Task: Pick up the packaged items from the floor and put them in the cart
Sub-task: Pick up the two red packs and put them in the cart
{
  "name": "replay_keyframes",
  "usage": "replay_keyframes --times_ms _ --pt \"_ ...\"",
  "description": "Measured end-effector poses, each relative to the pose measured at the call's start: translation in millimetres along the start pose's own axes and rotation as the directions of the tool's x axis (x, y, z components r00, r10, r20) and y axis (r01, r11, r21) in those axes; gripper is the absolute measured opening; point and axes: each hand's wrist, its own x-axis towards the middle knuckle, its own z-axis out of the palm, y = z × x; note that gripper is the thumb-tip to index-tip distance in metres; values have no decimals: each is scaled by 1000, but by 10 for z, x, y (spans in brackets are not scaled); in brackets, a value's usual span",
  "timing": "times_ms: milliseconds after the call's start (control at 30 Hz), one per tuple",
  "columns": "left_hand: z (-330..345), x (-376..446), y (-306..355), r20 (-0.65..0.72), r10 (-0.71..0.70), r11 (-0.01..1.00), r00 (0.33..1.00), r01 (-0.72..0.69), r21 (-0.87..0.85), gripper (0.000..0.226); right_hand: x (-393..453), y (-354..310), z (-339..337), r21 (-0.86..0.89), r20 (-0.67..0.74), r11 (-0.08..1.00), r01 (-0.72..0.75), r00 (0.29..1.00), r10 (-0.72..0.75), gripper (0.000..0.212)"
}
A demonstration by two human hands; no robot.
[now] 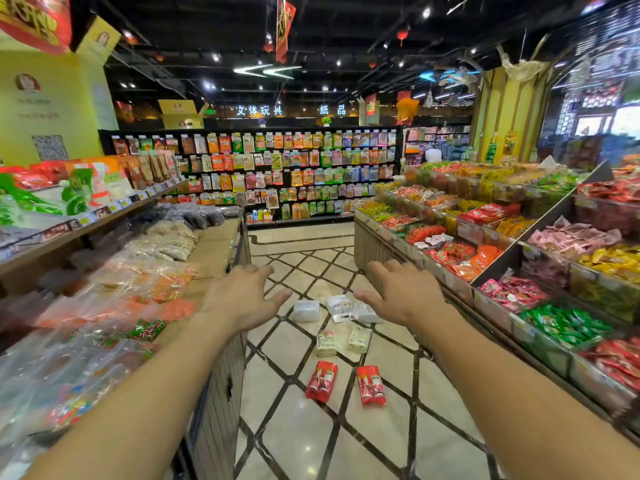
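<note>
my left hand out ahead, fingers spread, holding nothing | my right hand likewise spread and empty | packaged items on the tiled floor in the aisle: two red packs nearest, two pale packs beyond, white packs farthest, under my hands | snack shelves both sides
</note>
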Motion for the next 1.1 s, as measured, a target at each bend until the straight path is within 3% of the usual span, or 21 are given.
replay_keyframes --times_ms 267,733,867,967,1100 --pt "696 795 -36 75 48 997 996 -52 60 68 659 86 707 -2 85 1000 -20 996 20 84" --pt "2159 3085 -32 110 -8 1000 994 6 20 78 2828 908 2008 71 152 994 -83 986 71 92" --pt "2603 3572 -88 130 0 1000 991 0 -6 96 3223 1040 2363 84 174 990 -115 980 99 112" --pt "2965 4005 -74 205 -13 1000 979 15 -8 84 3558 1145 2682 74 213 988 -138 970 119 102" --pt "3487 4641 2 264 32 999 964 -23 -37 90 4070 1291 3142 64 260 985 -159 956 137 86"
